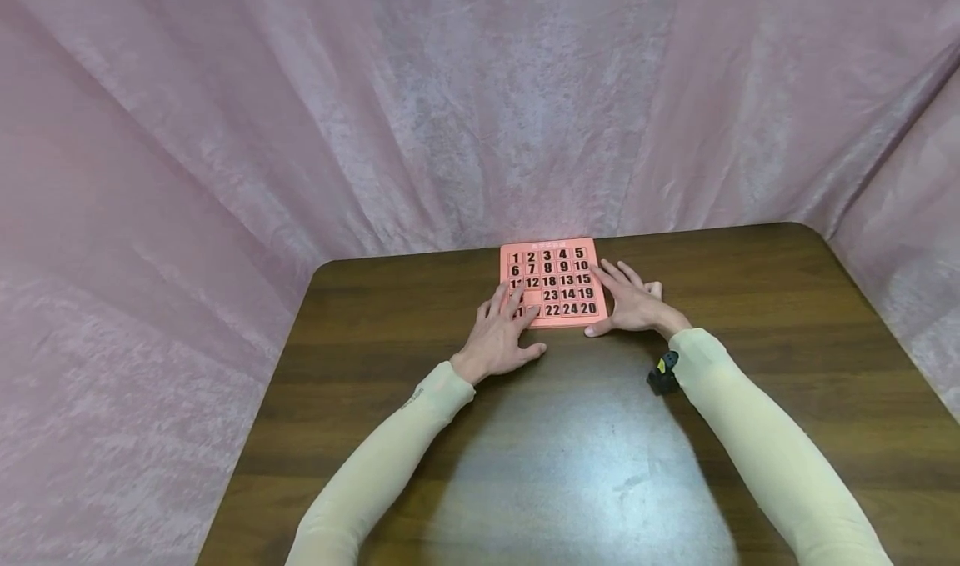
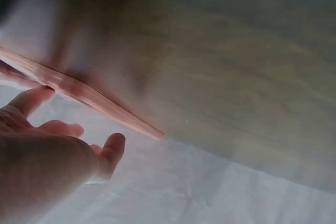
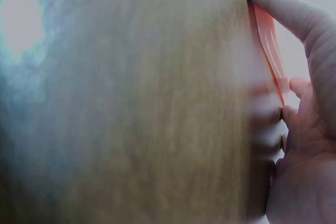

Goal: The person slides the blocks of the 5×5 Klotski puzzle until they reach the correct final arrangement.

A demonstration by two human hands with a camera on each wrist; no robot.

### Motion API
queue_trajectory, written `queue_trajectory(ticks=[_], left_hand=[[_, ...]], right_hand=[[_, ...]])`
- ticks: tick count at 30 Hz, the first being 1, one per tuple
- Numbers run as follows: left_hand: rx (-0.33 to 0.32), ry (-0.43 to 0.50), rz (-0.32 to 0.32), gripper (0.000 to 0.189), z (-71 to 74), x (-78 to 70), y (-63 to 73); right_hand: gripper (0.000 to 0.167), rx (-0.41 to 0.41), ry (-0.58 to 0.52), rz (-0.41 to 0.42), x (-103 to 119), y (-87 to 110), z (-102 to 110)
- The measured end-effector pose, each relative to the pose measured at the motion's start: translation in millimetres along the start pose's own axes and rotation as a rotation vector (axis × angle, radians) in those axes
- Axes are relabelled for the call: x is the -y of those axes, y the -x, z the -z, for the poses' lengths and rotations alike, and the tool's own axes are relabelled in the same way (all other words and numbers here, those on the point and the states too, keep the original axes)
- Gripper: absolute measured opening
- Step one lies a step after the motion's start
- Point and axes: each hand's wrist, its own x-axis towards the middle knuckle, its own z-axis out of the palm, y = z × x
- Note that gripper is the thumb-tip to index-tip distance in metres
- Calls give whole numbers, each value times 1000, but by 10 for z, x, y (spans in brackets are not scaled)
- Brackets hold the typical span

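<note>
A pink sliding number puzzle (image 1: 550, 272) lies flat near the table's far edge. Black numerals mark its square tiles, and a bare slot (image 1: 532, 298) shows in the fourth row, second column. My left hand (image 1: 498, 338) spreads over the puzzle's lower left corner, fingertips on the tiles there, covering part of them; its thumb extends out over the table. At the right side, my right hand (image 1: 633, 303) has its thumb by the lower right corner and its index fingertip at the right edge, the other fingers stretched out beyond. The puzzle's thin pink side (image 2: 100, 100) appears in the left wrist view.
The brown wood-grain table (image 1: 390, 333) has a bright glare patch at its near middle. Pink velvet curtains (image 1: 517, 99) hang behind and along both sides. A small black device (image 1: 663, 374) is worn at my right wrist.
</note>
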Motion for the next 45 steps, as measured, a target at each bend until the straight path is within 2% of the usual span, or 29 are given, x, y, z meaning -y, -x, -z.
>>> queue_trajectory(ticks=[4,9,13,16,22,28,34,45], left_hand=[[2,18,8,73,36,44,-99],[-14,12,37,74,72,132,-302],[9,24,63,80,79,178,-461],[34,46,80,82,66,190,-524],[51,50,111,85,33,188,-527],[38,46,90,86,35,145,-503],[49,35,82,86,2,98,-431],[-2,17,68,84,23,23,-310]], right_hand=[[140,-6,0,4,8,4,21],[139,-15,-4,0,-4,-6,34],[139,-8,1,-7,2,-6,12],[139,4,-4,-5,40,13,-8],[138,6,-14,8,81,27,-26],[140,-19,-9,7,9,-3,-9],[142,-5,-28,-8,-6,1,-15],[139,-3,-14,-13,17,0,-8]])
